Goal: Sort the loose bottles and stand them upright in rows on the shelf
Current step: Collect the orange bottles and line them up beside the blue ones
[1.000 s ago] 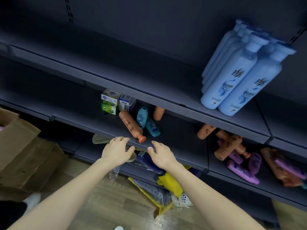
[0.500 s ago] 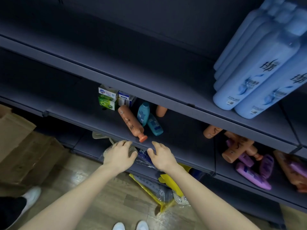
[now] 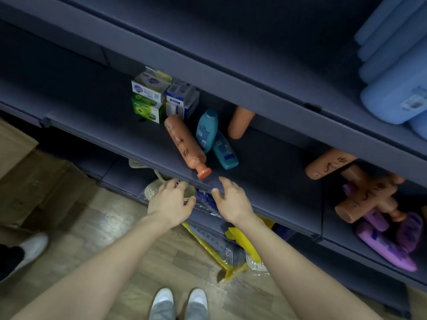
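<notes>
Orange bottle (image 3: 184, 144) lies just beyond left hand (image 3: 169, 203) and right hand (image 3: 232, 200), both loosely spread, empty.

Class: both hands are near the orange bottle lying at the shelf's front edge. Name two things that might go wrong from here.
1. The orange bottle lies on its side with its cap near the front edge of the shelf; a careless nudge from the right hand might roll it off.
2. Two teal bottles lie close beside it, so lifting it may knock or shift them.
</notes>
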{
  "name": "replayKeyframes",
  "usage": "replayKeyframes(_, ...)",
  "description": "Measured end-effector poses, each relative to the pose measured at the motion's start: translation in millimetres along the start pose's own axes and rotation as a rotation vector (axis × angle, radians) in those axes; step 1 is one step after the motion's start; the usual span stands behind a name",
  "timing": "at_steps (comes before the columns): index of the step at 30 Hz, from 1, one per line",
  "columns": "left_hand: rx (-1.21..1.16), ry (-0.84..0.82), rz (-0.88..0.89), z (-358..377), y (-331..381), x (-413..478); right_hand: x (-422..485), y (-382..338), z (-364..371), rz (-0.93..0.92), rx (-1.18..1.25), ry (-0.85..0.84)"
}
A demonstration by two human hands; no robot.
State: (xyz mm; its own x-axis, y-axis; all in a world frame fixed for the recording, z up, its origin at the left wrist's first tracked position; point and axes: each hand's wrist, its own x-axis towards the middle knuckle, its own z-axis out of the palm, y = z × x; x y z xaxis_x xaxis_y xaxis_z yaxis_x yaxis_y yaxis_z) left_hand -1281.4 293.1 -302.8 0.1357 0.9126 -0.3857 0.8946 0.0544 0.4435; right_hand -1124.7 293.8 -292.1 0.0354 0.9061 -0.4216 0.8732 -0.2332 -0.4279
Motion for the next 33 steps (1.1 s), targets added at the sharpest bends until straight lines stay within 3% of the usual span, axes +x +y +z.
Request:
replayKeyframes(10,0.015,0.050,0.013,38.1,-22.8,30.0,26.9,18.3,37.8,-0.079,0.045,0.025)
replayKeyframes(20,-0.038,0.194,0.055,46.7,-22.9,68.9,73.8,10.3,46.1,-0.107,0.186,0.169)
replayKeyframes(26,-0.064,0.206,0.083,48.9,-17.3,85.1,100.0,-1.9,51.0,-0.017,0.343,0.108)
replayKeyframes(33,-0.048,0.205,0.083,56.1,-16.0,89.0,116.1,-10.0,52.7,0.064,0.305,0.077)
